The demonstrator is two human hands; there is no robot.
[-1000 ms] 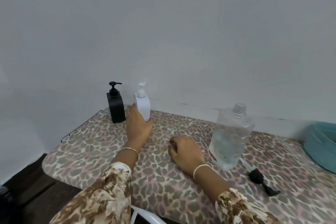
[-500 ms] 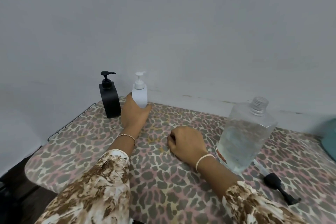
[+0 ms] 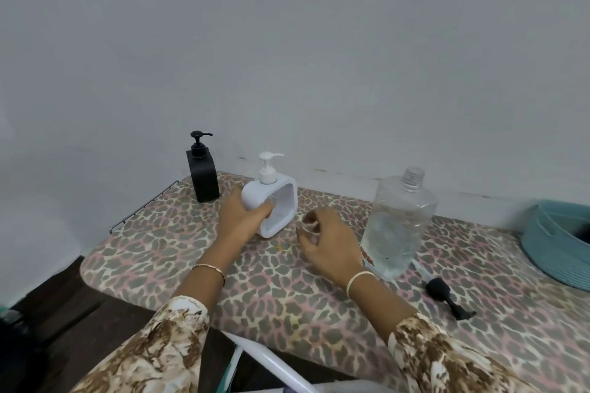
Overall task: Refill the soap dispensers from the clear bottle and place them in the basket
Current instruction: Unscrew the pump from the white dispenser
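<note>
Wrapped round the lower left side of the white soap dispenser (image 3: 277, 201) with the fingers (image 3: 266, 208) of the left hand (image 3: 239, 222), fingertips reaching onto its clear front panel, thumb out of sight behind. Gripping it with the pump on top, nozzle pointing right, body leaning a little to the right; hard to tell whether touching the leopard-print table cover (image 3: 178, 252) at its lower edge or lifted just off it. Just beside it, to the right, loosely curling the fingers (image 3: 308, 222) of the right hand (image 3: 330, 244), blurred, holding nothing, close above the cover. Thin bangle at each wrist, brown-and-cream patterned sleeves further back. Near that hand on its right, standing upright: the clear bottle (image 3: 400, 223), cap off, threaded neck bare, partly filled with clear liquid. Lying on the cover near its base, a black pump head (image 3: 439, 289) with a clear tube. At the back left by the wall, upright and apart from the white one, the black soap dispenser (image 3: 204, 175). At the far right edge, well apart from both hands, the teal basket (image 3: 549, 246).
</note>
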